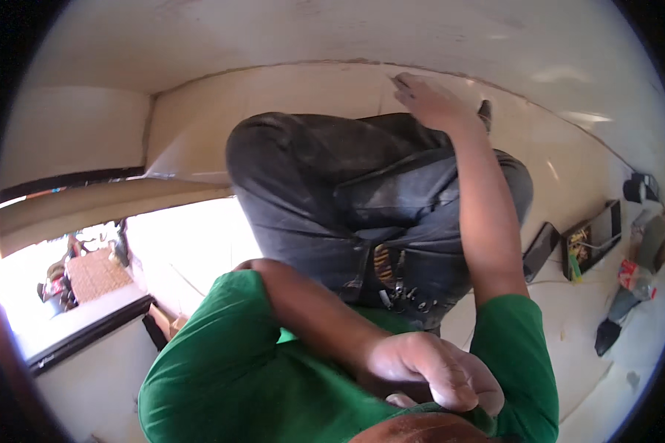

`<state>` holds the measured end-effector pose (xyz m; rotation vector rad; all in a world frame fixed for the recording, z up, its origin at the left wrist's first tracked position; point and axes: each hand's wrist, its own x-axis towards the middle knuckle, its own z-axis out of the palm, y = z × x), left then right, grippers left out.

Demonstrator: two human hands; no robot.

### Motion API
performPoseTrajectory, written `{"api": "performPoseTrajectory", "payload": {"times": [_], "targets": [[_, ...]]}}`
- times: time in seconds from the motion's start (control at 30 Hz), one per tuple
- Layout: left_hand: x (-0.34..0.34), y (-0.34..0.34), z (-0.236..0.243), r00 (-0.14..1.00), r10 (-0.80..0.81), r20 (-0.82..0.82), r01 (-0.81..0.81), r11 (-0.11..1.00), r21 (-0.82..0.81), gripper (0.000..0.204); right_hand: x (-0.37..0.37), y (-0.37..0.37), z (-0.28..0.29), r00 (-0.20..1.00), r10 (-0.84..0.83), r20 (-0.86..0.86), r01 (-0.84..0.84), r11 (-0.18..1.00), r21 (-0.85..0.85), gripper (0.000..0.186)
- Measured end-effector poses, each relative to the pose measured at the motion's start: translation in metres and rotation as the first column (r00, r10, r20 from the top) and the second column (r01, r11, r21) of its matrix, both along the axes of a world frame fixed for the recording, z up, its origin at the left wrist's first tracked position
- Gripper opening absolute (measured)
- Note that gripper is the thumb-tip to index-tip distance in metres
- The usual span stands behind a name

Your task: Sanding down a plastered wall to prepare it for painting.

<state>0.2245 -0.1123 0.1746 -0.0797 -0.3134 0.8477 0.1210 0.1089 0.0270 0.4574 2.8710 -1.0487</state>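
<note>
My right arm stretches forward over my right knee. My right hand (432, 102) is low beside the seam where the cream floor meets the pale wall (332, 37). Its fingers are pressed together round a thin, light-edged piece too small to name. My left arm folds across my chest. In front of the green shirt (310, 391), my left hand (440, 373) is curled with its thumb over the fingers. Whatever those fingers hold, if anything, is hidden. My legs in dark, dusty trousers (310, 170) are crossed on the floor.
At the right lie a dark open box (592, 240) with small items, a dark flat case (542, 252) and a clear plastic bottle with a red label (635, 279). A bright doorway opens at the left, past a dark-edged panel (92, 336). Walls close in ahead.
</note>
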Motion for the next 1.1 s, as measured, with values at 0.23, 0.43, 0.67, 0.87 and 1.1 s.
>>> {"api": "performPoseTrajectory", "payload": {"times": [0.23, 0.43, 0.67, 0.87, 1.1], "targets": [[-0.017, -0.003, -0.007, 0.999, 0.053, -0.004, -0.051, 0.971, 0.235, 0.045, 0.014, 0.013, -0.028, 1.000, -0.008, 0.011, 0.007, 0.994, 0.108, 0.048], [-0.027, -0.002, -0.022, 0.985, -0.039, 0.167, 0.041, 0.999, -0.003, 0.037, -0.002, 0.025, -0.078, 0.840, 0.424, -0.338, -0.140, 0.772, 0.620, 0.042], [-0.070, -0.022, -0.074, 0.574, 0.181, -0.799, 0.233, 0.899, 0.371, 0.048, 0.022, 0.015, -0.036, 0.993, 0.106, 0.054, -0.115, 0.972, 0.207, 0.057], [-0.083, -0.039, -0.075, 0.499, 0.290, -0.816, 0.611, 0.550, 0.569, 0.045, 0.019, 0.000, -0.004, 0.996, 0.012, 0.092, -0.022, 0.994, 0.108, 0.057], [-0.082, -0.033, -0.074, 0.582, 0.102, -0.807, 0.507, 0.730, 0.458, 0.040, 0.017, 0.019, -0.051, 0.982, 0.033, 0.185, -0.049, 0.996, 0.080, 0.053]]}}
